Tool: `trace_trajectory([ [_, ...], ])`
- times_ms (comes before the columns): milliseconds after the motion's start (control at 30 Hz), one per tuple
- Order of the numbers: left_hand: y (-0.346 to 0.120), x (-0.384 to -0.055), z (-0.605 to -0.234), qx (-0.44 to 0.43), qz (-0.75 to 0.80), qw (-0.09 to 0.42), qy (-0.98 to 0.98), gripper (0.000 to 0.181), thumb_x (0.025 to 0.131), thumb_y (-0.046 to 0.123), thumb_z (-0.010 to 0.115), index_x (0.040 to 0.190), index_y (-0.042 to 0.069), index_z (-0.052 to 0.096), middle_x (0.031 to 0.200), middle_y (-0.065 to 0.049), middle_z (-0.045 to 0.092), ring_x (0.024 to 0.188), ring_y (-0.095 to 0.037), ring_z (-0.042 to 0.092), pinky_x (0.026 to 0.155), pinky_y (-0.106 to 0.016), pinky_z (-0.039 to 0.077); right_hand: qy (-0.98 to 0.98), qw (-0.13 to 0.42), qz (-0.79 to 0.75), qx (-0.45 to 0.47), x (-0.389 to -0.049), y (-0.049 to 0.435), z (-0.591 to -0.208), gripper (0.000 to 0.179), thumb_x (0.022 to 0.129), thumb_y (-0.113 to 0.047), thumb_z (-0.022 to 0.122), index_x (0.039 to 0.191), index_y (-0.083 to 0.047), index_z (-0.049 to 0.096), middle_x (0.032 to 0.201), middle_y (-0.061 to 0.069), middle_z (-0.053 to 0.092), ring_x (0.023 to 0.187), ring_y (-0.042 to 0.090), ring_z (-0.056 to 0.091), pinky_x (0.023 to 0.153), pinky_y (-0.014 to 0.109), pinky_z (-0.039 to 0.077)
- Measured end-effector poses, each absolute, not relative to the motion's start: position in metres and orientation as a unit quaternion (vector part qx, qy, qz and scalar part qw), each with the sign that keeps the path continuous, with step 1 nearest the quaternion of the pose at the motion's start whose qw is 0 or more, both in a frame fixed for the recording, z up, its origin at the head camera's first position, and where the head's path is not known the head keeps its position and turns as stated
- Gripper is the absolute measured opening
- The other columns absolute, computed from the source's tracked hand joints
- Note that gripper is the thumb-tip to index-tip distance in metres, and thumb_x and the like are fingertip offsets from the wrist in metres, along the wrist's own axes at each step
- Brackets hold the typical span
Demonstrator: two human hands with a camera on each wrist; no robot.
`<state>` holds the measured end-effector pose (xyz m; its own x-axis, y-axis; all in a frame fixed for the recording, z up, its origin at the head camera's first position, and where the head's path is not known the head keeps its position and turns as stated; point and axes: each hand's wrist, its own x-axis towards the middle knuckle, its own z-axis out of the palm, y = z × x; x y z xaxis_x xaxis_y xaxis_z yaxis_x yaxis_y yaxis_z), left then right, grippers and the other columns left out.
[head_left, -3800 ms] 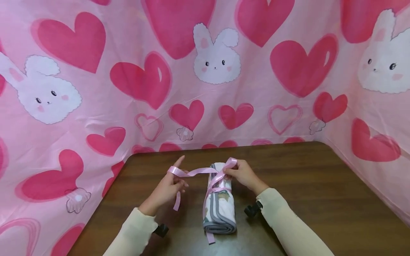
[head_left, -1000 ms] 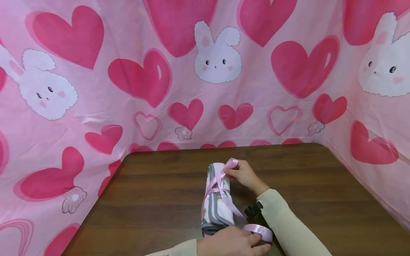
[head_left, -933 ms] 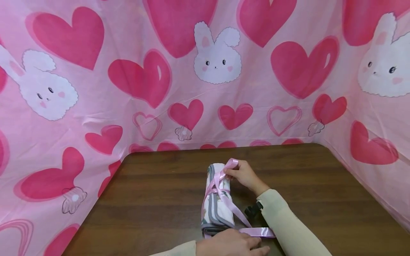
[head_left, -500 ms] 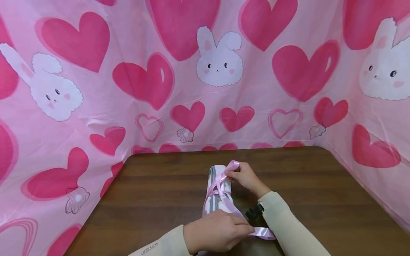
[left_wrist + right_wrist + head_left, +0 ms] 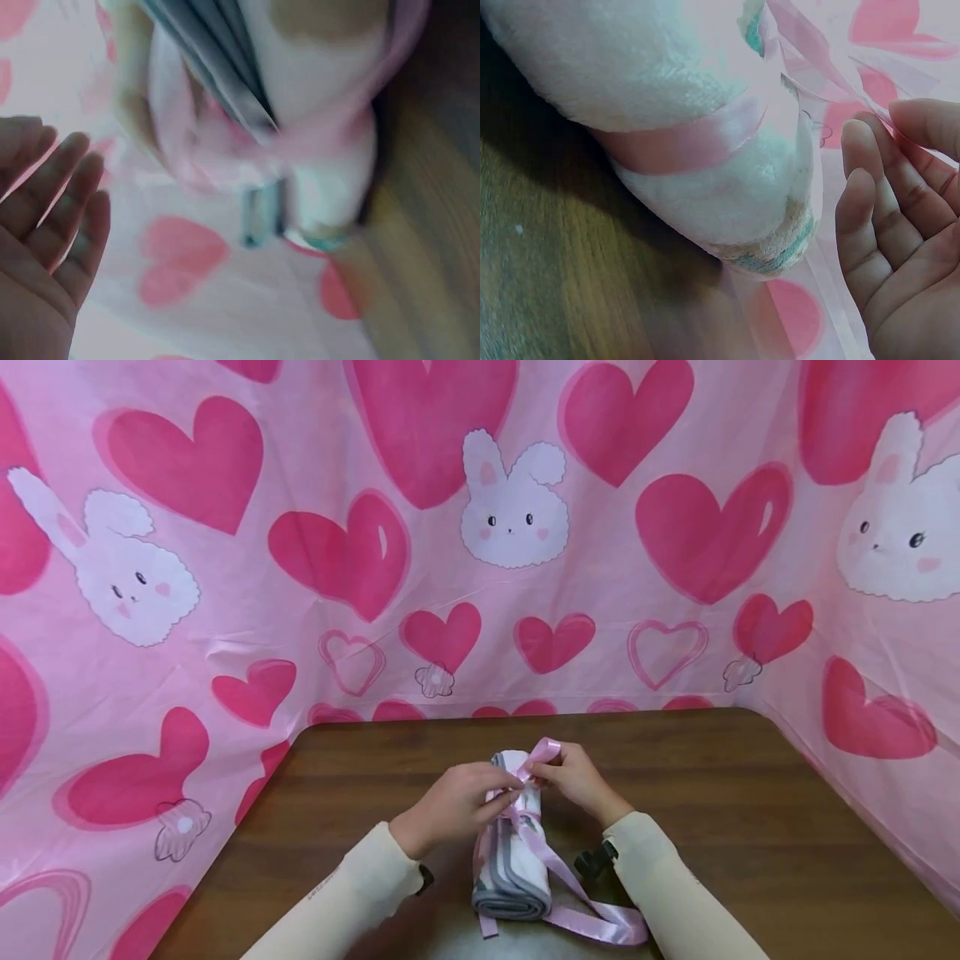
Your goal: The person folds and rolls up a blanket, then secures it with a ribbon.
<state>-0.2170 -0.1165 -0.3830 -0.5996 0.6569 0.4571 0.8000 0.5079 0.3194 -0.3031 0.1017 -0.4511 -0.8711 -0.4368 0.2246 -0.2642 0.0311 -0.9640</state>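
Observation:
A rolled white blanket (image 5: pixel 531 870) with grey edging and a faint print lies lengthwise on the table, tied round its middle with a pink satin ribbon (image 5: pixel 542 847). My right hand (image 5: pixel 576 777) pinches a raised loop of this ribbon between thumb and fingertips, over the roll's far end. Across from it, my left hand (image 5: pixel 457 802) hovers over the roll, its fingertips close to the ribbon by the loop. In the left wrist view the fingers (image 5: pixel 75 191) are loosely extended, with nothing seen between them; that view is blurred. The knot is partly covered by the left hand.
One long ribbon tail (image 5: pixel 607 927) trails over the near right of the roll onto the wooden table (image 5: pixel 750 827). A short ribbon end (image 5: pixel 487 927) pokes out beneath the near end. Pink heart-and-bunny cloth (image 5: pixel 510 593) hangs behind and at both sides.
My left hand first carried the ribbon from the left across to the near right and let it drop there. It has since moved up to the loop. The right hand keeps its pinch.

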Motion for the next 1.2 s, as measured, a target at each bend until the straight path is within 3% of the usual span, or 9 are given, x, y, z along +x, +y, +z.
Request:
trace_trajectory([
  [100, -0.123, -0.240, -0.392, -0.340, -0.322, 0.094, -0.879, 0.025, 0.091, 0.015, 0.070, 0.116, 0.015, 0.071, 0.107, 0.004, 0.069, 0.093, -0.007, 0.062, 0.084, -0.026, 0.051, 0.711, 0.057, -0.654, -0.250, -0.303, 0.101, -0.452, 0.016, 0.090, -0.013, 0.071, 0.097, 0.001, 0.069, 0.084, 0.013, 0.065, 0.070, 0.027, 0.061, 0.069, 0.044, 0.056],
  [267, -0.127, -0.266, -0.408, -0.193, -0.497, -0.079, -0.843, 0.030, 0.094, 0.032, 0.065, 0.123, 0.026, 0.067, 0.113, 0.006, 0.066, 0.100, -0.016, 0.061, 0.086, -0.034, 0.052, 0.704, 0.046, -0.659, -0.261, -0.303, 0.098, -0.453, 0.017, 0.089, -0.017, 0.073, 0.096, -0.002, 0.070, 0.080, 0.016, 0.063, 0.066, 0.027, 0.057, 0.064, 0.044, 0.055],
  [400, -0.124, -0.272, -0.414, -0.170, -0.570, -0.166, -0.787, 0.032, 0.092, 0.034, 0.067, 0.122, 0.024, 0.068, 0.115, -0.003, 0.067, 0.102, -0.026, 0.061, 0.087, -0.041, 0.052, 0.712, 0.033, -0.647, -0.270, -0.303, 0.098, -0.452, 0.016, 0.088, -0.024, 0.074, 0.094, -0.009, 0.072, 0.074, 0.019, 0.057, 0.060, 0.031, 0.050, 0.054, 0.045, 0.050],
  [833, -0.113, -0.273, -0.419, -0.171, -0.563, -0.135, -0.797, 0.019, 0.092, 0.028, 0.069, 0.106, 0.018, 0.076, 0.098, -0.007, 0.069, 0.089, -0.027, 0.061, 0.075, -0.037, 0.054, 0.704, 0.023, -0.650, -0.284, -0.303, 0.099, -0.449, 0.011, 0.088, -0.020, 0.074, 0.091, -0.010, 0.072, 0.072, 0.026, 0.055, 0.056, 0.023, 0.048, 0.051, 0.045, 0.047],
  [1133, -0.108, -0.276, -0.432, -0.160, -0.587, -0.069, -0.790, 0.014, 0.091, 0.017, 0.070, 0.098, 0.006, 0.075, 0.084, -0.007, 0.069, 0.073, -0.019, 0.062, 0.066, -0.030, 0.054, 0.721, 0.025, -0.644, -0.257, -0.301, 0.097, -0.449, 0.019, 0.088, -0.017, 0.073, 0.098, -0.002, 0.068, 0.072, 0.013, 0.057, 0.060, 0.030, 0.050, 0.054, 0.042, 0.050],
  [1200, -0.107, -0.277, -0.435, -0.160, -0.603, -0.056, -0.779, 0.014, 0.091, 0.013, 0.069, 0.098, 0.002, 0.073, 0.083, -0.008, 0.068, 0.071, -0.018, 0.062, 0.065, -0.030, 0.054, 0.731, 0.035, -0.631, -0.259, -0.301, 0.098, -0.449, 0.019, 0.090, -0.018, 0.071, 0.093, 0.000, 0.067, 0.069, 0.013, 0.056, 0.058, 0.028, 0.049, 0.052, 0.037, 0.048],
])
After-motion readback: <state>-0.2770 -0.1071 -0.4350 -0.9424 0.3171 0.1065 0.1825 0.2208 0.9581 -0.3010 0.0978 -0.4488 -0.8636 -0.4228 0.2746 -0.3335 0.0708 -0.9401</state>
